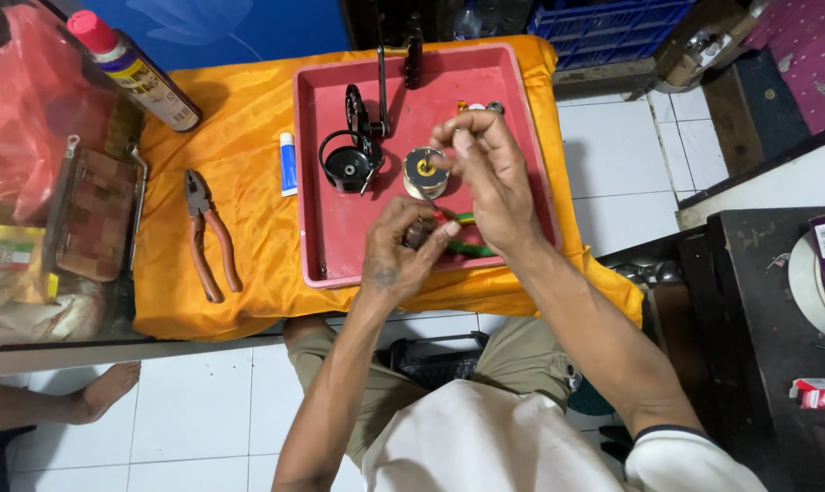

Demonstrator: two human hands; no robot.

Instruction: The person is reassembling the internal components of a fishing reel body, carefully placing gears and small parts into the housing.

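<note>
Orange cloth (239,182) is spread over a low table, with a red tray (339,246) set upon it. A small dark part (419,235) is gripped in the left hand (399,255). The right hand (490,178), fingers pinched narrow, is held just above a round spool (425,171). A black reel body (350,159) is placed beyond the left hand; pliers (207,232) are laid well to its left.

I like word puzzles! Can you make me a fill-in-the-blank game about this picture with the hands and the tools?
1. The black fishing reel lies in a tray coloured ____.
2. The tray sits on a cloth coloured ____.
3. The pliers lie to the ____ of the tray.
4. The spray can has a cap coloured ____.

Missing words: pink, orange, left, red.
</note>
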